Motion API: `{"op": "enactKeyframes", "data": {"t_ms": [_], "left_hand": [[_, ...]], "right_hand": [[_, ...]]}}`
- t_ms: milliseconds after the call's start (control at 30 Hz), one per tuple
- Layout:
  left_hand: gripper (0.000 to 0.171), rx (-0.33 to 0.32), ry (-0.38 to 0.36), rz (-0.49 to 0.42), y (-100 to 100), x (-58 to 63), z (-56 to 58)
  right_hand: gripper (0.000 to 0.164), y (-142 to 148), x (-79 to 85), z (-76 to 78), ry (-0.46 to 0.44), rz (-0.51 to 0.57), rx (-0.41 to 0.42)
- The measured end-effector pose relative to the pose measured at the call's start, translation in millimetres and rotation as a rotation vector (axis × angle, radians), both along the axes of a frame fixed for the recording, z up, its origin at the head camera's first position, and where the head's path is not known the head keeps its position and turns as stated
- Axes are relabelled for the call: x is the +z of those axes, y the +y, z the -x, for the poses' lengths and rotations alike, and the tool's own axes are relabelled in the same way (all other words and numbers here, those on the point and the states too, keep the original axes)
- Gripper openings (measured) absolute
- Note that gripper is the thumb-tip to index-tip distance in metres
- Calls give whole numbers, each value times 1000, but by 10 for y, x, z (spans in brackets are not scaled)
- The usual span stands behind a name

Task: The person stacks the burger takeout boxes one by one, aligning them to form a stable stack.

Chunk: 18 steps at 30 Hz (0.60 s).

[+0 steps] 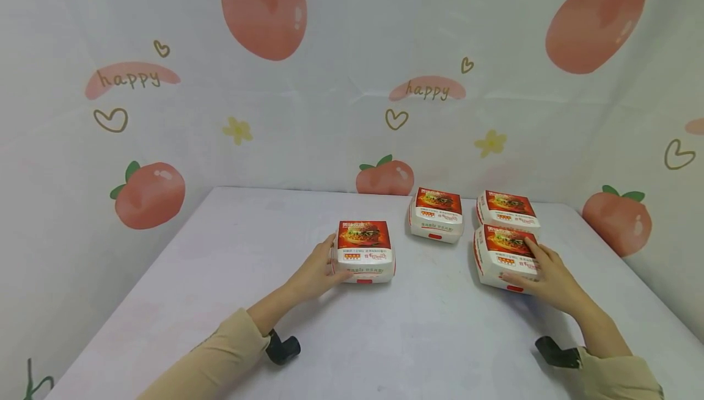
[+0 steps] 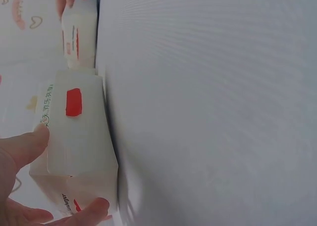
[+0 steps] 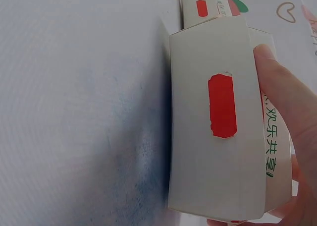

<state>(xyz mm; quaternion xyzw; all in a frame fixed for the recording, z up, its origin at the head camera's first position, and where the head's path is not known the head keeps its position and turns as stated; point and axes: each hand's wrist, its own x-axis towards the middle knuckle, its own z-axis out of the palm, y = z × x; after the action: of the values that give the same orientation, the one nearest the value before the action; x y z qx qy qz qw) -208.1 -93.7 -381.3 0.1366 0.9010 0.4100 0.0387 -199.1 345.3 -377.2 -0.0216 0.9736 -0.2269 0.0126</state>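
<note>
Several white burger boxes with red picture lids stand on the table. My left hand (image 1: pixel 318 270) holds the left burger box (image 1: pixel 365 265) at its left side, thumb at the front upper edge. In the left wrist view a fingertip lies low against that box's side. Over to the right, my right hand (image 1: pixel 552 278) grips the front right burger box (image 1: pixel 497 259), fingers over its right part and thumb along the front. The right wrist view shows this box's front with a red tab (image 3: pixel 222 106); the fingers on its far side are partly hidden.
Another burger box (image 1: pixel 437 229) stands between the two held ones, farther back. Directly behind the right-hand box is one more burger box (image 1: pixel 507 209). The white table (image 1: pixel 407 339) ends at a fruit-printed cloth (image 1: pixel 330 113). Black wrist mounts stick out by both sleeves.
</note>
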Motion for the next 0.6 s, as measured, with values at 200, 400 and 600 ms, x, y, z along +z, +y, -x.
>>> {"op": "enactKeyframes", "data": {"t_ms": [200,400,600], "left_hand": [[89,-2,-10,-9,-2,11,-14],[89,-3,-5,-10,0,5,-3],[88,-7,-2,-8,1,7,-9]], "right_hand": [[108,-14,23,-6,11,8,-8],[108,-60,90,-21,33,13,-13],[106,-95,151,-29,69,0,-2]]}}
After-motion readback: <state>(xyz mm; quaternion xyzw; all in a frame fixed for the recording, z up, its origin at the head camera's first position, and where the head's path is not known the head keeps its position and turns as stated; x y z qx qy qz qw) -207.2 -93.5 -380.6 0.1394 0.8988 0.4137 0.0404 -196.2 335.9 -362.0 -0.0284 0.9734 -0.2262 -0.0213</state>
